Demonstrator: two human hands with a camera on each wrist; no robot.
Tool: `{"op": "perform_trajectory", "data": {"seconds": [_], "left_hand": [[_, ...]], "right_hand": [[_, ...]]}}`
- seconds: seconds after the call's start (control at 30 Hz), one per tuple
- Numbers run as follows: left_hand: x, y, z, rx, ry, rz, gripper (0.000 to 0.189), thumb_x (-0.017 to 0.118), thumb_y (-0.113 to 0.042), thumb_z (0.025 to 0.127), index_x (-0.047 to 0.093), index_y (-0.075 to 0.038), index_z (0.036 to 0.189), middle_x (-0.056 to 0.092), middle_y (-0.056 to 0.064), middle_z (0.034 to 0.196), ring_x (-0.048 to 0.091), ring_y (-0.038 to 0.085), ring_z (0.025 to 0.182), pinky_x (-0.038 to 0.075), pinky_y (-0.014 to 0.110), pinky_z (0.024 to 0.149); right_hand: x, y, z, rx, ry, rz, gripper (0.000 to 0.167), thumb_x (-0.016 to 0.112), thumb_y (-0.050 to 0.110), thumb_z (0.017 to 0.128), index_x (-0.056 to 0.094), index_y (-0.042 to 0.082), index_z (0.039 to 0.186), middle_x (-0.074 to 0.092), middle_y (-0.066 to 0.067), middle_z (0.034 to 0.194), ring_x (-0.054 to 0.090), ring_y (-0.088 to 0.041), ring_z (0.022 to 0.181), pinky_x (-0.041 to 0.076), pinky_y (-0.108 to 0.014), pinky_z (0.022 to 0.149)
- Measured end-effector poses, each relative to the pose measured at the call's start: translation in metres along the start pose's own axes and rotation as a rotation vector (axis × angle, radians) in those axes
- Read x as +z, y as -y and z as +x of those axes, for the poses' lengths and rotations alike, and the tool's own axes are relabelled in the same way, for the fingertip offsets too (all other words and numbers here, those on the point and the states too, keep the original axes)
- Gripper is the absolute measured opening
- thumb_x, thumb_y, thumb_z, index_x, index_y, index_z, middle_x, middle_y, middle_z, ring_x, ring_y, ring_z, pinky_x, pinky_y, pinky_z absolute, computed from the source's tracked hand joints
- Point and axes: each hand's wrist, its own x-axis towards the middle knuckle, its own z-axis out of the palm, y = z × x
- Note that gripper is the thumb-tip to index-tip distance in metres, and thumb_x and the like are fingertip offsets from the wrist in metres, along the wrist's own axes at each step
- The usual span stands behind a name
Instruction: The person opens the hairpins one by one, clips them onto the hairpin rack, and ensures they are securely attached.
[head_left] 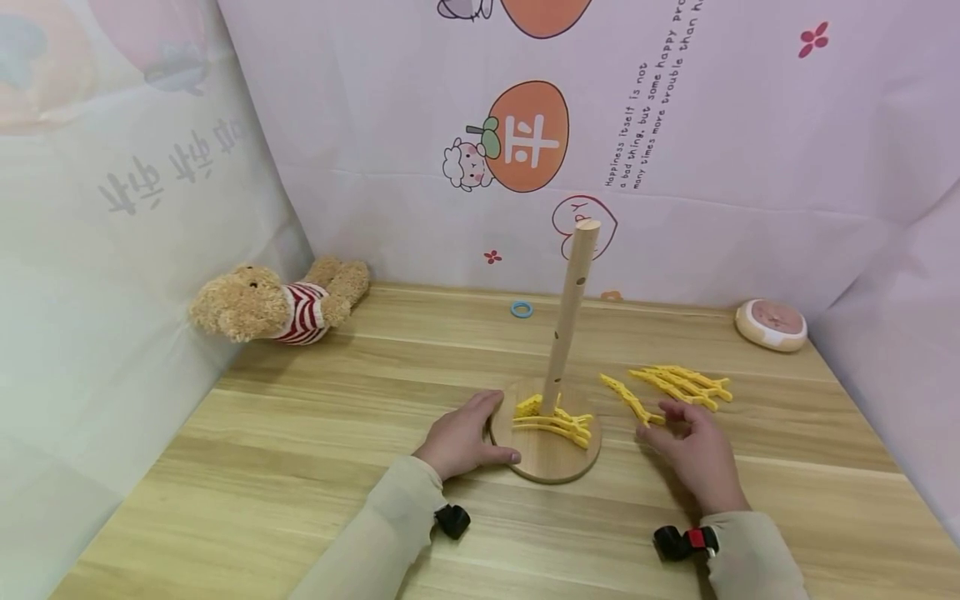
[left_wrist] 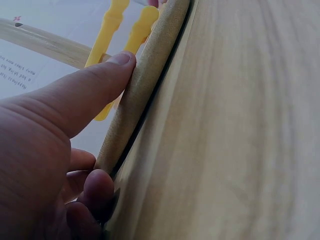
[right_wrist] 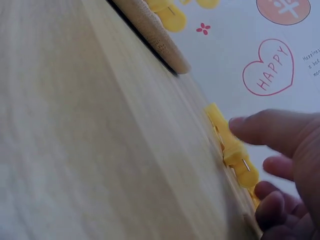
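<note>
One round wooden base is held at its rim by the left grip, presumably for steadiness. At a yellow plastic clip, the right grip is left unclosed, seemingly for clearance.

Dim, softly blurred wrist views

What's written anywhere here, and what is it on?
"HAPPY": inside the red heart on the backdrop.
"Happiness itself is not / a bad thing, but some happy pro... / many times more trouble than h...": backdrop; two lines are cut off.
A white sideways character on the orange fruit: I can't read it surely.
Grey characters on the left wall: too faint.
Yellow clips: none readable.
</note>
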Motion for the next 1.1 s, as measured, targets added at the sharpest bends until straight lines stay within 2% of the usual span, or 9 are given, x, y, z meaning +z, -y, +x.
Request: {"op": "perform_trajectory", "data": {"seconds": [0.13, 0.3, 0.47, 0.53, 0.6, 0.7, 0.77, 0.97, 1.1], "left_hand": [[0.0, 0.0, 0.0, 0.002, 0.001, 0.001, 0.1, 0.078, -0.06, 0.079, 0.037, -0.011, 0.156, 0.036, 0.005, 0.16, 0.038, 0.03, 0.144, 0.036, 0.051, 0.113], [-0.001, -0.001, 0.0, -0.005, 0.003, -0.003, 0.1, 0.079, -0.059, 0.079, 0.036, -0.012, 0.156, 0.035, 0.005, 0.161, 0.037, 0.03, 0.144, 0.035, 0.05, 0.114], [-0.002, -0.001, -0.001, -0.015, 0.005, -0.003, 0.1, 0.08, -0.058, 0.079, 0.036, -0.013, 0.157, 0.035, 0.004, 0.161, 0.037, 0.03, 0.144, 0.035, 0.051, 0.114], [-0.001, -0.001, -0.001, -0.015, 0.004, -0.004, 0.1, 0.079, -0.058, 0.079, 0.036, -0.012, 0.157, 0.035, 0.004, 0.161, 0.037, 0.03, 0.144, 0.035, 0.051, 0.114], [-0.001, 0.0, -0.001, -0.017, 0.004, -0.003, 0.1, 0.079, -0.058, 0.079, 0.036, -0.013, 0.157, 0.035, 0.004, 0.161, 0.037, 0.03, 0.144, 0.035, 0.051, 0.114], [0.0, 0.0, 0.0, -0.015, 0.005, -0.002, 0.1, 0.079, -0.059, 0.079, 0.036, -0.013, 0.157, 0.035, 0.004, 0.161, 0.037, 0.03, 0.144, 0.035, 0.051, 0.114], [0.0, -0.001, 0.0, -0.013, 0.005, -0.005, 0.1, 0.079, -0.058, 0.079, 0.036, -0.012, 0.156, 0.035, 0.004, 0.161, 0.038, 0.031, 0.144, 0.035, 0.051, 0.114], [0.0, -0.001, 0.0, -0.007, 0.008, -0.005, 0.1, 0.079, -0.058, 0.079, 0.036, -0.011, 0.156, 0.035, 0.006, 0.161, 0.037, 0.031, 0.144, 0.035, 0.052, 0.114], [0.0, 0.0, 0.001, -0.009, 0.009, -0.008, 0.1, 0.079, -0.059, 0.079, 0.036, -0.012, 0.156, 0.035, 0.006, 0.161, 0.037, 0.031, 0.144, 0.035, 0.051, 0.114]], "right_hand": [[-0.004, 0.004, -0.001, 0.004, 0.059, -0.059, 0.071, 0.078, 0.045, 0.086, 0.058, -0.003, 0.134, 0.056, -0.029, 0.133, 0.052, -0.045, 0.122, 0.042, -0.061, 0.099], [-0.004, 0.006, -0.001, -0.035, 0.074, -0.122, 0.058, 0.078, 0.037, 0.087, 0.063, -0.001, 0.128, 0.059, -0.028, 0.129, 0.052, -0.047, 0.12, 0.042, -0.062, 0.095], [0.001, 0.003, 0.0, -0.023, -0.002, -0.035, 0.049, 0.075, 0.032, 0.09, 0.063, 0.007, 0.131, 0.063, -0.019, 0.123, 0.059, -0.03, 0.091, 0.051, -0.039, 0.071], [0.003, 0.001, 0.0, -0.023, -0.04, 0.023, 0.045, 0.074, 0.028, 0.091, 0.064, 0.009, 0.131, 0.065, -0.016, 0.109, 0.055, -0.02, 0.074, 0.048, -0.029, 0.057], [0.004, 0.001, -0.001, -0.036, -0.071, 0.065, 0.043, 0.074, 0.026, 0.092, 0.065, 0.009, 0.13, 0.063, -0.012, 0.096, 0.052, -0.014, 0.065, 0.046, -0.026, 0.05], [0.006, 0.003, -0.003, -0.065, -0.097, 0.132, 0.04, 0.075, 0.02, 0.091, 0.066, 0.008, 0.128, 0.058, -0.008, 0.078, 0.05, -0.011, 0.059, 0.045, -0.024, 0.049], [0.006, 0.006, -0.005, -0.098, -0.102, 0.163, 0.038, 0.077, 0.019, 0.09, 0.068, 0.007, 0.125, 0.056, -0.005, 0.075, 0.05, -0.01, 0.059, 0.045, -0.024, 0.05], [0.006, 0.012, -0.009, -0.224, -0.02, 0.205, 0.033, 0.08, 0.012, 0.086, 0.071, 0.006, 0.117, 0.057, -0.004, 0.078, 0.051, -0.011, 0.061, 0.046, -0.025, 0.05], [0.006, 0.012, -0.009, -0.251, 0.022, 0.221, 0.032, 0.081, 0.009, 0.085, 0.072, 0.005, 0.115, 0.057, -0.003, 0.076, 0.05, -0.011, 0.061, 0.045, -0.025, 0.048]]}}
